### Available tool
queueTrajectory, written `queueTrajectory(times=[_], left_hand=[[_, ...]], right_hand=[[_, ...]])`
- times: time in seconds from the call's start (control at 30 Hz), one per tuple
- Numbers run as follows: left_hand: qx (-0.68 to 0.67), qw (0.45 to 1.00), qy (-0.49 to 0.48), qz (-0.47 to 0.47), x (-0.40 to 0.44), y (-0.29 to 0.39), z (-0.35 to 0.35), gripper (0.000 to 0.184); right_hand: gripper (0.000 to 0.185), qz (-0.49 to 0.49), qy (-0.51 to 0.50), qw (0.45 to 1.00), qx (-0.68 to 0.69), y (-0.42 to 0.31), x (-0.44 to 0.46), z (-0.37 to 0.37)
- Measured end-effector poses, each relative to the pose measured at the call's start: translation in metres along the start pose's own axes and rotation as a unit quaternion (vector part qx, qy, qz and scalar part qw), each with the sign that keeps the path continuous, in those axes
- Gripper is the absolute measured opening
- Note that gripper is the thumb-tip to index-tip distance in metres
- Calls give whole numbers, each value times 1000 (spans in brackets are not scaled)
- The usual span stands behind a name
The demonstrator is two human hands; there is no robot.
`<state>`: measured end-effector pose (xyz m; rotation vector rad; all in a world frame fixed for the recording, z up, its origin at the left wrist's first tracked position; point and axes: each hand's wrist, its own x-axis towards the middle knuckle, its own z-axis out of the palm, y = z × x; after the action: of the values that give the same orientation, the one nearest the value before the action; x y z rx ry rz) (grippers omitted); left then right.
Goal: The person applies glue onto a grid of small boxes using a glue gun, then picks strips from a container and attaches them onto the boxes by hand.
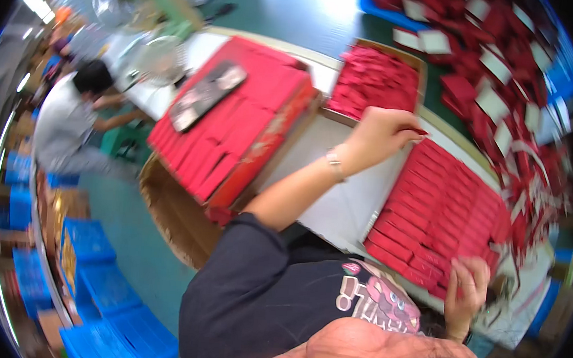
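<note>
My left hand (385, 136), with a bracelet at the wrist, reaches over the table. Its fingers are pinched on a small dark red piece (419, 131), too small to make out fully. Below and to the right of it lie rows of red, flat-sided pieces (432, 207), packed side by side. My right hand (469, 287) is at the near right edge of these rows, its fingers stretched out and apart; whether they touch the pieces is unclear. A box of small loose red pieces (377, 82) stands just beyond my left hand.
At left, a red-topped stack (237, 118) carries a dark, silvery object (209, 97). An open cardboard box (176, 214) sits below it. Red and white pieces (489, 80) heap up at upper right. Another person (69, 118) sits at far left, near blue crates (112, 293).
</note>
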<state>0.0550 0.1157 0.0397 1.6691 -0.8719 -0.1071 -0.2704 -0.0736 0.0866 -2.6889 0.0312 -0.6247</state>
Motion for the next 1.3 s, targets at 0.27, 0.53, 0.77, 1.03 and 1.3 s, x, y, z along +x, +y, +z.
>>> queueTrajectory(times=[0.27,0.53,0.77,1.03,1.3], left_hand=[[-288,933,-133,-171,-74,49,35,33],[54,922,-95,372,-97,59,49,30],[36,892,-167,419,-114,55,62,33],[141,900,-182,372,-140,43,51,26],[280,873,-251,309,-137,49,70,57]], right_hand=[[30,129,80,971,183,-30,28,22],[36,316,26,824,470,-32,7,31],[14,372,6,819,436,-31,-20,23],[11,431,7,800,418,-6,-52,13],[11,430,-15,835,343,9,-31,33]])
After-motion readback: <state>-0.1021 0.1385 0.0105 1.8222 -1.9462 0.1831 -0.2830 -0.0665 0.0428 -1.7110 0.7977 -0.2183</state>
